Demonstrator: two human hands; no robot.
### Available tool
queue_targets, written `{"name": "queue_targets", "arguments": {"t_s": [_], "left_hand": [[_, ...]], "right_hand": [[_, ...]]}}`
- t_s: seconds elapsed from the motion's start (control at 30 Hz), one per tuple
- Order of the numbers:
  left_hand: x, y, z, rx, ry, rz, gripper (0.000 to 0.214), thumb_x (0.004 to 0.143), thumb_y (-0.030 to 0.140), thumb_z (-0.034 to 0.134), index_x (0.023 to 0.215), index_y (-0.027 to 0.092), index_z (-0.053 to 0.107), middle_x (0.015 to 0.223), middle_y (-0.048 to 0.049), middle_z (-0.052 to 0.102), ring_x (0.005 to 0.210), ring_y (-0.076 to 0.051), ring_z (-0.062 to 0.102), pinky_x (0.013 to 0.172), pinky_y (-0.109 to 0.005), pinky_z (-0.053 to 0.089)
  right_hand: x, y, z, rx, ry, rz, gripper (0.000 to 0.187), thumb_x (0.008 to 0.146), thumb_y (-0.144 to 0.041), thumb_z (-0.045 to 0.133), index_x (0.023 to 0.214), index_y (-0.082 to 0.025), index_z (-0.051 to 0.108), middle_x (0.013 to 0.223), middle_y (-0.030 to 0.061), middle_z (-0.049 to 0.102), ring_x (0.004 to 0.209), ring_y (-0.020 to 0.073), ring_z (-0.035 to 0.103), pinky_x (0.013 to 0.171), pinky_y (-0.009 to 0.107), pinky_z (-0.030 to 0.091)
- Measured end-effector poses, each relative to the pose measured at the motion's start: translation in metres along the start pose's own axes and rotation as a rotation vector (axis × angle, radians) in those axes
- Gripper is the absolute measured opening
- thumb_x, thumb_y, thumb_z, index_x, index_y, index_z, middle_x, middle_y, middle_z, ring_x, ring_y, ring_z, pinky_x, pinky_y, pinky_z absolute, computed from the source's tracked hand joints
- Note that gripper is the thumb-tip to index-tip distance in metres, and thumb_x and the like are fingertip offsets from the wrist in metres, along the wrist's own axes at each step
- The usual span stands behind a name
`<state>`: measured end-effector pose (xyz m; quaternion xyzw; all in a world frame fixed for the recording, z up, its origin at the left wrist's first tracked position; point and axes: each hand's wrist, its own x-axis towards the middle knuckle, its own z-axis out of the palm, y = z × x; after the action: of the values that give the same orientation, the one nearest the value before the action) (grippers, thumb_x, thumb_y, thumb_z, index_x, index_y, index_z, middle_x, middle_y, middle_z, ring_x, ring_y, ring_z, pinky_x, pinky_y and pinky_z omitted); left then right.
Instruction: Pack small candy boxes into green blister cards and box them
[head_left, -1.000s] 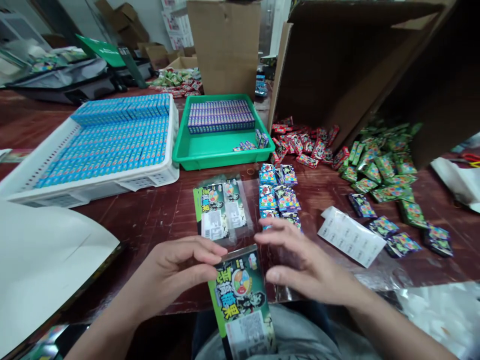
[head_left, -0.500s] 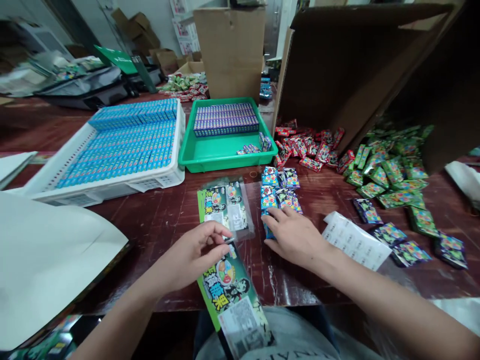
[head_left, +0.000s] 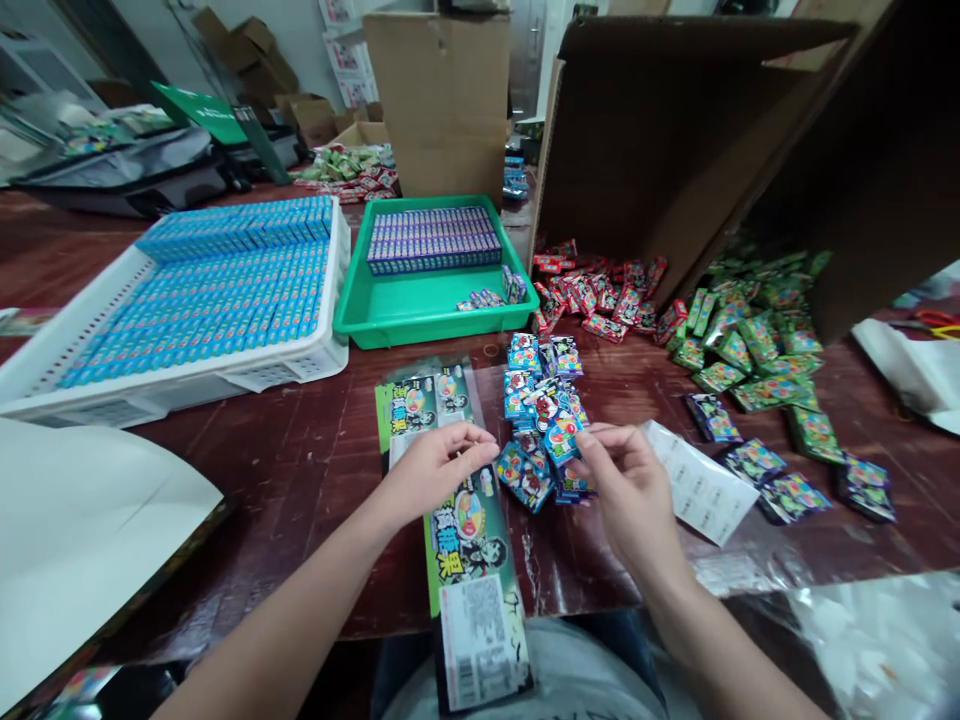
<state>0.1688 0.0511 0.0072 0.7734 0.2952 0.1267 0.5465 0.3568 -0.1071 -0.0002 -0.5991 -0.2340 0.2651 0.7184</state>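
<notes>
My left hand (head_left: 431, 470) is closed, thumb and fingers pinching the top of a green-and-black printed plastic bag (head_left: 472, 560) that hangs over the table's front edge. More of the same bags (head_left: 409, 400) lie flat behind it. Between the thumb and fingers of my right hand (head_left: 634, 485) is a small blue candy packet (head_left: 561, 440), just right of the bag's mouth. Around and beneath it lie more blue candy packets (head_left: 525, 475) and purple candy packets (head_left: 566, 357). A white sticker sheet (head_left: 701, 485) is beside my right wrist.
A white basket (head_left: 300, 375) of blue boxes and a green tray (head_left: 420, 325) with purple boxes stand behind. Red packets (head_left: 600, 295) and green packets (head_left: 780, 370) spill from cardboard boxes (head_left: 652, 130) at right. White paper (head_left: 97, 560) covers the left front.
My right hand has lifted a blue candy packet and moved right, closer to me. Several stacked packets have shifted and lean apart. My left hand and the bag have swung slightly right.
</notes>
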Motion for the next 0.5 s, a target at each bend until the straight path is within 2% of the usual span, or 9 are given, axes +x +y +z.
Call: {"name": "queue_targets", "arguments": {"t_s": [0.07,0.13,0.23,0.3,0.33,0.4,0.47,0.5], "left_hand": [[0.004,0.001,0.004,-0.028,-0.024,-0.035,0.033,0.093,0.050,0.063,0.102,0.019,0.070,0.091,-0.0047,0.073,0.081,-0.018,0.065,0.075,-0.031,0.048],[0.004,0.006,0.007,-0.124,-0.049,-0.058,0.038,0.090,0.049,0.066,0.114,0.019,0.067,0.092,-0.0059,0.076,0.085,-0.020,0.068,0.077,-0.033,0.050],[-0.001,0.016,0.005,-0.306,-0.043,-0.032,0.052,0.087,0.045,0.071,0.132,0.021,0.059,0.097,-0.0049,0.077,0.086,-0.020,0.071,0.077,-0.031,0.052],[-0.007,0.020,-0.003,-0.332,0.024,-0.034,0.051,0.087,0.043,0.072,0.131,0.021,0.061,0.091,-0.0021,0.077,0.080,-0.018,0.070,0.072,-0.028,0.052],[-0.011,0.020,-0.009,-0.318,0.066,-0.054,0.047,0.088,0.043,0.073,0.129,0.021,0.063,0.087,-0.0008,0.076,0.077,-0.017,0.069,0.070,-0.027,0.051],[-0.017,0.017,-0.022,-0.299,0.121,-0.121,0.042,0.088,0.043,0.073,0.123,0.021,0.066,0.083,0.0000,0.075,0.076,-0.017,0.069,0.068,-0.026,0.051],[-0.021,0.012,-0.033,-0.304,0.123,-0.178,0.038,0.087,0.045,0.073,0.116,0.020,0.069,0.088,-0.0018,0.077,0.079,-0.018,0.070,0.070,-0.027,0.052],[-0.022,0.009,-0.036,-0.310,0.114,-0.188,0.036,0.087,0.046,0.074,0.112,0.020,0.070,0.093,-0.0028,0.078,0.081,-0.018,0.070,0.072,-0.027,0.052]], "right_hand": [[-0.002,0.000,0.009,0.045,0.043,-0.021,0.027,0.085,-0.041,0.078,0.087,-0.021,0.060,0.105,0.0030,0.064,0.092,0.0161,0.063,0.075,0.029,0.057],[-0.005,-0.003,0.015,0.020,0.012,-0.044,0.026,0.087,-0.040,0.076,0.084,-0.021,0.059,0.100,0.0022,0.063,0.089,0.0151,0.061,0.075,0.028,0.055],[-0.007,-0.011,0.016,-0.116,-0.208,-0.075,0.024,0.092,-0.040,0.070,0.081,-0.021,0.058,0.094,0.0019,0.063,0.084,0.0153,0.062,0.076,0.030,0.054],[-0.001,-0.019,0.010,-0.278,-0.376,-0.176,0.018,0.094,-0.040,0.067,0.096,-0.023,0.062,0.103,0.0046,0.065,0.094,0.0195,0.064,0.085,0.037,0.055],[0.005,-0.023,0.005,-0.398,-0.459,-0.260,0.025,0.093,-0.042,0.068,0.110,-0.025,0.062,0.115,0.0071,0.066,0.105,0.0235,0.063,0.093,0.042,0.053],[0.019,-0.032,-0.002,-0.710,-0.668,-0.436,0.060,0.086,-0.046,0.075,0.139,-0.029,0.053,0.142,0.0108,0.058,0.132,0.0331,0.051,0.110,0.054,0.043],[0.032,-0.037,-0.002,-0.994,-0.902,-0.568,0.091,0.077,-0.046,0.083,0.154,-0.029,0.039,0.158,0.0112,0.044,0.146,0.0397,0.033,0.119,0.063,0.029],[0.036,-0.038,0.001,-1.087,-1.014,-0.605,0.098,0.073,-0.045,0.085,0.156,-0.026,0.037,0.160,0.0119,0.042,0.148,0.0414,0.030,0.120,0.064,0.024]]}}
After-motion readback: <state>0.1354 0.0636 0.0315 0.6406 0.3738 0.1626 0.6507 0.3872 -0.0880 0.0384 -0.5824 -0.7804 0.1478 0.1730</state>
